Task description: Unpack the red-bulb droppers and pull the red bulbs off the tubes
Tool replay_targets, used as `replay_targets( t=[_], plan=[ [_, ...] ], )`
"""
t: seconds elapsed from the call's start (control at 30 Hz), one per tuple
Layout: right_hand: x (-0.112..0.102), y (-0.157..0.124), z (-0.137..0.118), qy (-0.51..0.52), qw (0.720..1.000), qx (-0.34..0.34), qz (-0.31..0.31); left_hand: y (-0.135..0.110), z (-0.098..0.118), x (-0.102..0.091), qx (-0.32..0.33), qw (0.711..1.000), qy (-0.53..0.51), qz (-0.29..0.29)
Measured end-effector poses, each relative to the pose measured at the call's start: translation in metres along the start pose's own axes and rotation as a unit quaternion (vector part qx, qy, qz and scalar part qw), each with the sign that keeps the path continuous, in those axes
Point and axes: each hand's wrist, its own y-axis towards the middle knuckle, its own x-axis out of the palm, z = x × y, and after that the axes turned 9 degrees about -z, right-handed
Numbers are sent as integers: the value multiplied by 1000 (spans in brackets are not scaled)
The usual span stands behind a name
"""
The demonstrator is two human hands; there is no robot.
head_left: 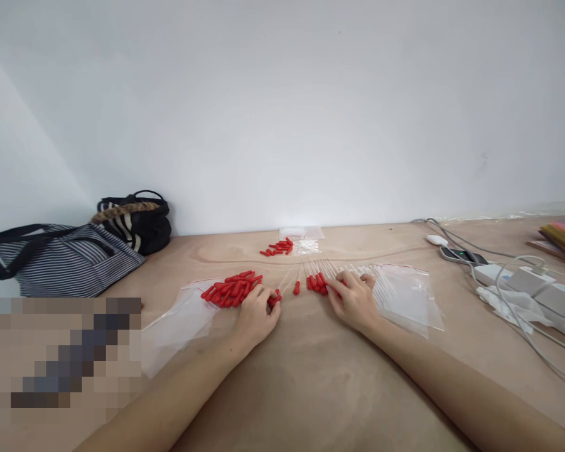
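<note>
My left hand (258,312) is closed, its thumb and fingers around the red rubber bulb of a dropper (274,299). Thin clear tubes point up and away beside it. Just left of that hand lies a heap of loose red rubber bulbs (230,290) on a clear plastic bag (183,317). My right hand (353,300) has its fingers bent down over a row of droppers (316,282), with some red showing between its fingers. A single dropper (296,288) lies between the hands. Thin glass tubes (381,285) lie on another clear bag (412,301) to the right.
Farther back are a small group of red bulbs (277,247) and short clear tubes (307,245) by a bag. A striped bag (75,260) and a black bag (153,226) stand left. White power adapters (530,280), cables and crumpled tissue (508,304) are right. A blurred patch covers the lower left.
</note>
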Motion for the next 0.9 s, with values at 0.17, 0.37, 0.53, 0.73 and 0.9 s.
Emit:
replay_targets(
  t=[0.17,0.37,0.53,0.73,0.9],
  plan=[
    [3,-6,-16,24,997,-67,26,1,0,0,12,999,34,24],
    [0,-7,-15,42,994,-101,30,-3,-1,-4,13,998,38,53],
    [-10,-8,-23,51,988,-140,30,-31,1,-21,75,996,26,42],
    [-10,-9,-37,83,976,-200,-32,-33,19,-14,164,986,0,-24],
    [-4,-9,-37,110,977,-178,-44,-18,26,-5,199,979,-18,-47]
  ],
)
